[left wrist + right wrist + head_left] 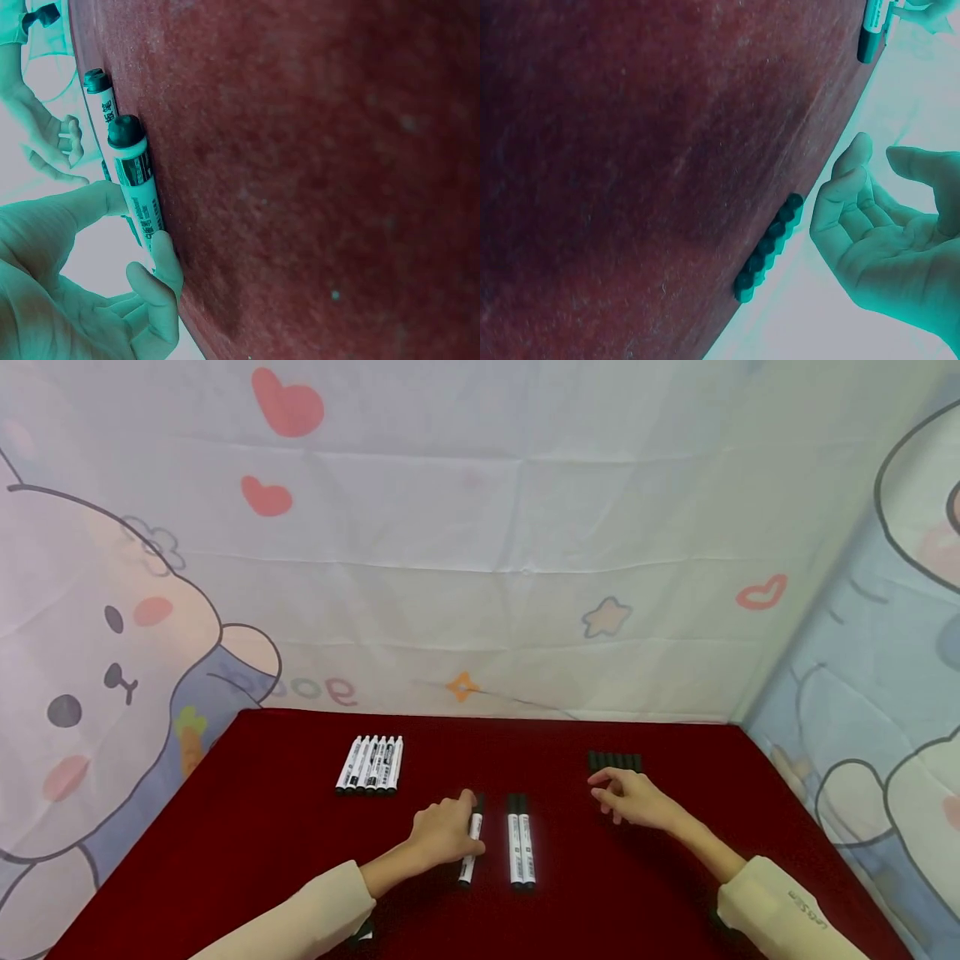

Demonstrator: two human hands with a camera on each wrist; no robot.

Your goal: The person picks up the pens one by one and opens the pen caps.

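My left hand [442, 831] pinches a capped whiteboard marker [468, 867], thumb on one side and fingers on the other. This marker has a white body and black ends, and it slants slightly on the red cloth. In the left wrist view the same marker [136, 176] shows its black end beyond the thumb. Just right of it, two capped markers [515, 852] lie side by side. My right hand [637, 797] hovers with loosely bent fingers and nothing between them, near a row of black marker caps [615, 761]. Those caps [769, 251] stand below the fingers in the right wrist view.
Several uncapped white markers [367, 767] lie in a neat row at the back left, tips pointing away. A red cloth [300, 835] covers the table. Behind it hangs a printed curtain [487, 527]. Some small dark-and-white object [365, 932] peeks out under the left sleeve.
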